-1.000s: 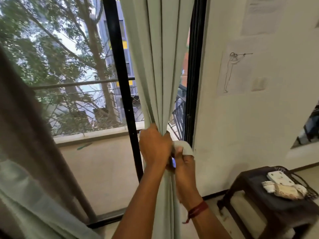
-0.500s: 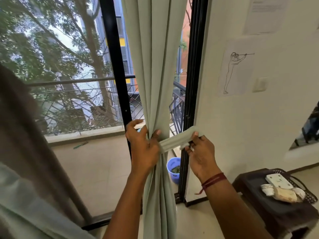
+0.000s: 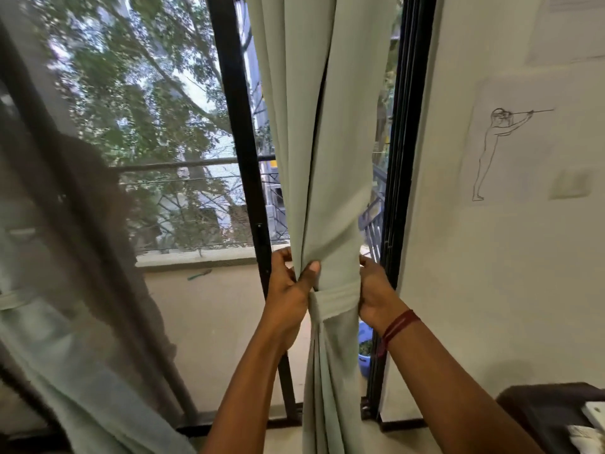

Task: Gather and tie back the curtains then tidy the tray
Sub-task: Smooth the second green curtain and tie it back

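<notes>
The curtain [image 3: 330,178] hangs upright between our hands, bunched at the tie-back band [image 3: 337,298]; left hand [image 3: 288,296] pinches the folds, right hand [image 3: 373,293] grips the band's far side.

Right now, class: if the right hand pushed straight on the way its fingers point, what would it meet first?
Probably the black door frame just beyond the right hand, which grips the curtain at its tie; depth is unclear.

Two bare forearms with no sleeves; the left hand [image 3: 288,290] wears nothing, while the right hand [image 3: 373,296] has a dark red thread band [image 3: 400,326] wound several times around its wrist
</notes>
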